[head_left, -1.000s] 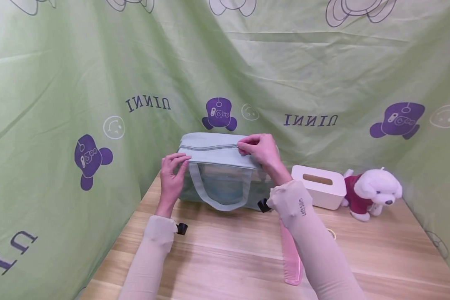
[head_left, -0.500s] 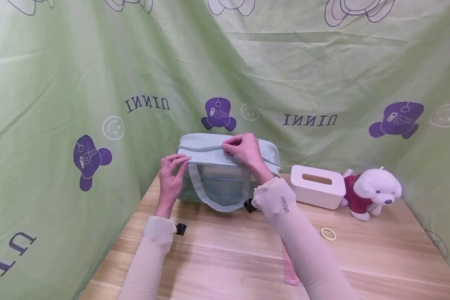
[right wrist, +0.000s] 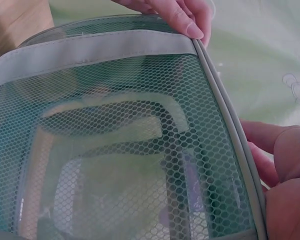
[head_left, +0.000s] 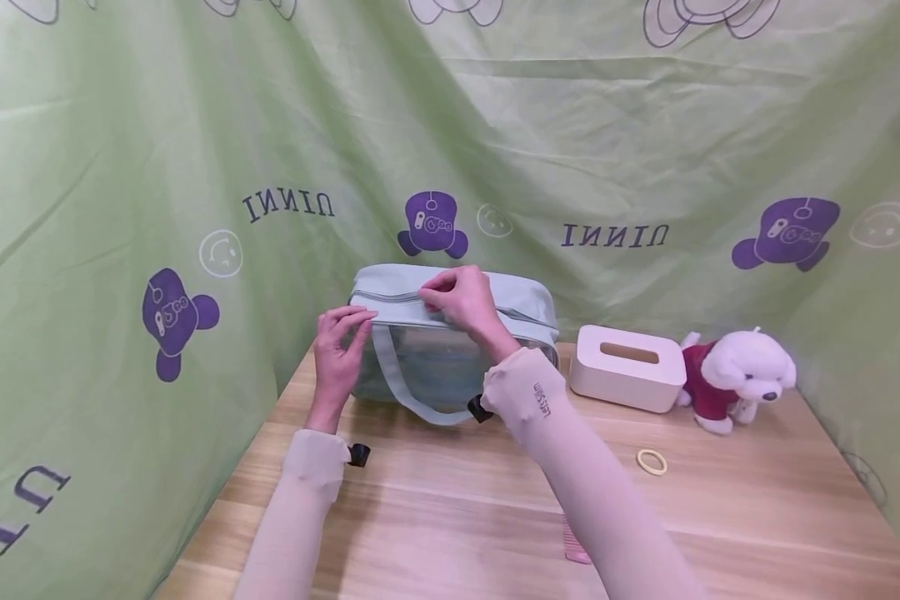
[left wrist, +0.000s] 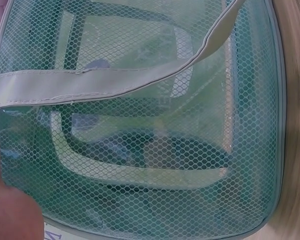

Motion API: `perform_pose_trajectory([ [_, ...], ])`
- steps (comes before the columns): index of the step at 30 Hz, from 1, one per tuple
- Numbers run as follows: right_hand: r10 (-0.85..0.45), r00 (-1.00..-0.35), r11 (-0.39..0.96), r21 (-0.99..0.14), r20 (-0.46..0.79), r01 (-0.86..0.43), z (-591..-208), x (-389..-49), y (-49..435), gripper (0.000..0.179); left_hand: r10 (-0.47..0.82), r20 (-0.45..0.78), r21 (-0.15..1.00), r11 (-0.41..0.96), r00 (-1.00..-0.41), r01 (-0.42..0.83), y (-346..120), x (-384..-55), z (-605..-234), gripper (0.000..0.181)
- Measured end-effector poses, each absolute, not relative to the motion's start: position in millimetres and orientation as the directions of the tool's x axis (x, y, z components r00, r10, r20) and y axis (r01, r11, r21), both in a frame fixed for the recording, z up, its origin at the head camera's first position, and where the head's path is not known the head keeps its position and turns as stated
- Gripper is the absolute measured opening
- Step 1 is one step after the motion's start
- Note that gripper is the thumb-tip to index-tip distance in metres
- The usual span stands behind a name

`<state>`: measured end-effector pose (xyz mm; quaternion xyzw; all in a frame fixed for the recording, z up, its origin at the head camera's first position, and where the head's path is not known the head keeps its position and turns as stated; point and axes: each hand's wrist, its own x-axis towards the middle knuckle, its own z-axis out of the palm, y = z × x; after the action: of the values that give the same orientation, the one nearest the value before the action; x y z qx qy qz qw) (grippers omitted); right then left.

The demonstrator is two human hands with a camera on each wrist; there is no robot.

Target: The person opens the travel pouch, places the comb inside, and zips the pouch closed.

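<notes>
A zipped bag (head_left: 521,292) with a pale blue-green top and see-through mesh sides stands at the back of the table. My left hand (head_left: 337,354) holds its front top edge near the left corner, thumb in front in the right wrist view. Above the bag, my right hand (head_left: 468,304) pinches at the zipper (head_left: 386,297), left of its middle; the pull itself is hidden by the fingers. To the right of that hand a dark slit shows along the zipper line. A strap handle (left wrist: 90,85) hangs down the front panel.
A white tissue box (head_left: 630,379) stands right of the bag, beside a white plush dog (head_left: 742,375) in a red shirt. A pale yellow ring (head_left: 652,462) lies in front of them. The right forearm partly covers a pink comb (head_left: 576,546). A green curtain hangs behind the table.
My right hand has moved left along the zipper, and more of the bag's top right shows, with a dark slit there. The left hand stays at the front left edge.
</notes>
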<state>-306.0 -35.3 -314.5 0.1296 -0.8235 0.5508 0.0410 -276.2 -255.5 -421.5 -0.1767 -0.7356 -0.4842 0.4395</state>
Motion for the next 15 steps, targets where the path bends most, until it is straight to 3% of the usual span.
perform_pose_trajectory([
  [7, -0.184, -0.955, 0.345, -0.894, 0.233, -0.285, -317, -307, -33, 0.011, -0.194, 0.801, 0.581, 0.478, -0.566, 0.659, -247, -266, -413, 0.014],
  [15, -0.191, -0.952, 0.325, -0.9, 0.24, -0.292, -316, -307, -30, 0.012, -0.179, 0.795, 0.583, 0.486, -0.579, 0.651, -257, -278, -423, 0.017],
])
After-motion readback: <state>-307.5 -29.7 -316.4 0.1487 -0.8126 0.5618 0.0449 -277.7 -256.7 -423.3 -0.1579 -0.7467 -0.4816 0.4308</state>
